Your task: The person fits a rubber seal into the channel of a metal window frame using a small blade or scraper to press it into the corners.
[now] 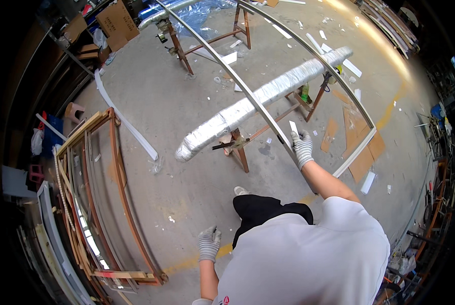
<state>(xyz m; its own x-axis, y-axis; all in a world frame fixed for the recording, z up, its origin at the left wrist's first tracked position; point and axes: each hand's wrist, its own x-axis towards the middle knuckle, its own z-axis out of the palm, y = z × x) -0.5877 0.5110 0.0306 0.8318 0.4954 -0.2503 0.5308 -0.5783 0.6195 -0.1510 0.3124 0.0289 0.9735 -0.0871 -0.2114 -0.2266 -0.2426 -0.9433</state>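
Observation:
My right hand (302,147), in a grey-and-white striped glove, pinches a small flat white strip (294,127). It is beside the near end of a long metal frame (258,104); whether its fingers also touch the rail is unclear. That frame lies across a silver-wrapped padded beam (268,94), which rests on brown trestle legs (241,158). Lower down, away from the frame, hangs my left hand (208,243) in a matching glove. Its fingers are curled in, with nothing visible in them.
At left, several brown and metal frames (120,188) stand together near a curved white strip (125,124). Flat cardboard (357,132) and white scraps lie on the floor at right. Cardboard boxes (116,23) sit at the far left. Cluttered shelving (436,203) lines the right side.

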